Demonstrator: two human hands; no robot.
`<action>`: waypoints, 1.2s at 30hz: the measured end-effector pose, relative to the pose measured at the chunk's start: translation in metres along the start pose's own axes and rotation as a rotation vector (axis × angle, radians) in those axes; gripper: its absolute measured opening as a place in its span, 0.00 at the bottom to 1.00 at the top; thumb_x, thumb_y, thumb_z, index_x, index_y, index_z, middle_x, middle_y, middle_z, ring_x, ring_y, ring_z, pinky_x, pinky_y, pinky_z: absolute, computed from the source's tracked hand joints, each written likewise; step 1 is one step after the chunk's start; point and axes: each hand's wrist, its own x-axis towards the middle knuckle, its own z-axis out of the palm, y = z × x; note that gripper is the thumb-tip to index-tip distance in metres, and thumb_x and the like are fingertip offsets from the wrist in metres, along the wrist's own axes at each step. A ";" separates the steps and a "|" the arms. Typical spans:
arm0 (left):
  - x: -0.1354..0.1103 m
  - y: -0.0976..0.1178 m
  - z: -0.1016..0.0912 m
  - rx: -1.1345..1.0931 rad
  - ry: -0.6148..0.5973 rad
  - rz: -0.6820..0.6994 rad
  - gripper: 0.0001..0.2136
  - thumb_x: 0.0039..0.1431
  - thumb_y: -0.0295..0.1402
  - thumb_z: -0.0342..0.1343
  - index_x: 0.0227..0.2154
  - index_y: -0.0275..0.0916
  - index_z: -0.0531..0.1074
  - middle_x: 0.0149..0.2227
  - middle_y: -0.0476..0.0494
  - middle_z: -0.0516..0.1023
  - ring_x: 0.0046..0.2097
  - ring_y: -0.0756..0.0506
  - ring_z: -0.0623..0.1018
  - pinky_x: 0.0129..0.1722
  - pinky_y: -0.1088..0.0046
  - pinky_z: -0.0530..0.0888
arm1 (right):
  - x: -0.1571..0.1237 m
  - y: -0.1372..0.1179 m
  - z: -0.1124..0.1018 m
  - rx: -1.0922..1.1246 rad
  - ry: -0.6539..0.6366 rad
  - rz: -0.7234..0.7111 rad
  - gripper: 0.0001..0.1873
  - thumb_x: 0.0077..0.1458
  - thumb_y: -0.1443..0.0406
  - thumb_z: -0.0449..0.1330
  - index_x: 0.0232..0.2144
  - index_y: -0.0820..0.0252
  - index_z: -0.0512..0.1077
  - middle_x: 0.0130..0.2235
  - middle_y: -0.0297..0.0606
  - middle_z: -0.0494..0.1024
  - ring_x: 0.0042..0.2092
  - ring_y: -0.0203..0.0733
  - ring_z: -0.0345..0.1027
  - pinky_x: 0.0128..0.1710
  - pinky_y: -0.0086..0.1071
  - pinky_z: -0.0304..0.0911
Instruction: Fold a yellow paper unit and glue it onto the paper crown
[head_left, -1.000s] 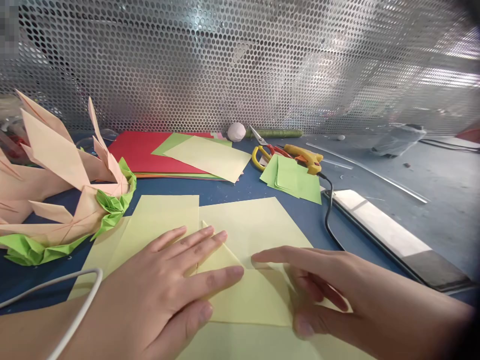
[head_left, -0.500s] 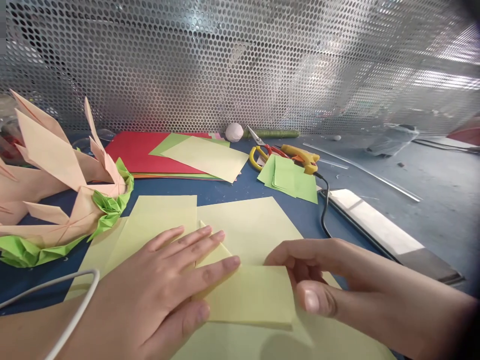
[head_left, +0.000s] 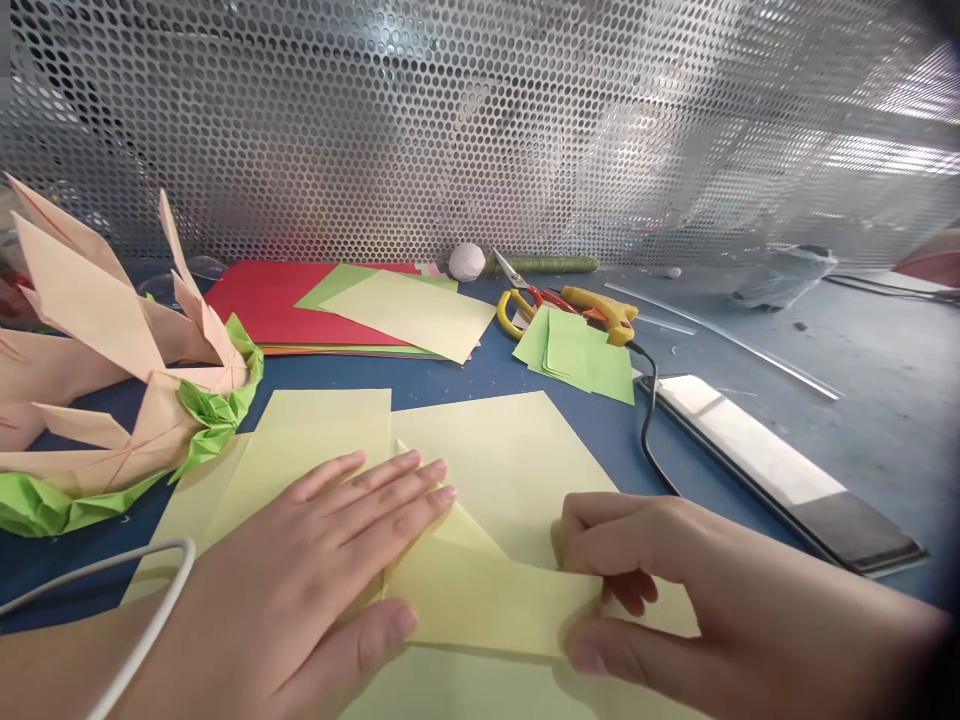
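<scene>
A partly folded sheet of pale yellow paper point(head_left: 487, 605) lies in front of me, a slanted crease edge running down its upper side. Across its left part my left hand point(head_left: 337, 570) rests flat, palm down, the fingers stretched out. My right hand point(head_left: 645, 580) is at the paper's right end, thumb below and curled fingers above, gripping the edge between them. More pale yellow sheets point(head_left: 517, 450) lie underneath and behind. The fold's left portion is hidden under my left hand.
A folded-paper ring point(head_left: 150, 440) in peach and green stands at left, near a white cable point(head_left: 176, 560). Behind lie red paper point(head_left: 277, 310), scissors point(head_left: 517, 300), a yellow glue gun point(head_left: 607, 315) and green paper squares point(head_left: 577, 355). A phone point(head_left: 780, 470) lies at right, below a perforated metal panel point(head_left: 450, 130).
My right hand has closed on the paper's right end and drawn it a little downward, showing more of the slanted fold. My left index finger has shifted up beside the other fingers.
</scene>
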 end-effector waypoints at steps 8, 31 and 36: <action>0.001 0.000 -0.001 0.003 -0.021 -0.005 0.21 0.74 0.44 0.36 0.67 0.55 0.46 0.70 0.69 0.53 0.70 0.57 0.53 0.67 0.78 0.39 | 0.009 -0.015 -0.008 -0.038 -0.149 0.181 0.09 0.54 0.70 0.61 0.23 0.57 0.69 0.27 0.31 0.72 0.29 0.36 0.67 0.31 0.29 0.60; 0.002 0.000 -0.005 -0.082 -0.062 -0.010 0.26 0.69 0.35 0.44 0.65 0.69 0.51 0.69 0.62 0.58 0.67 0.45 0.64 0.65 0.58 0.58 | 0.009 -0.014 -0.004 -0.028 -0.084 0.174 0.12 0.50 0.70 0.63 0.19 0.59 0.67 0.23 0.29 0.68 0.24 0.33 0.63 0.26 0.27 0.58; 0.003 0.000 -0.006 -0.086 -0.073 -0.007 0.26 0.68 0.34 0.46 0.65 0.69 0.53 0.69 0.61 0.59 0.66 0.43 0.66 0.65 0.57 0.59 | 0.010 -0.017 -0.005 -0.068 -0.079 0.190 0.13 0.49 0.71 0.64 0.18 0.59 0.66 0.22 0.29 0.67 0.24 0.32 0.61 0.26 0.27 0.58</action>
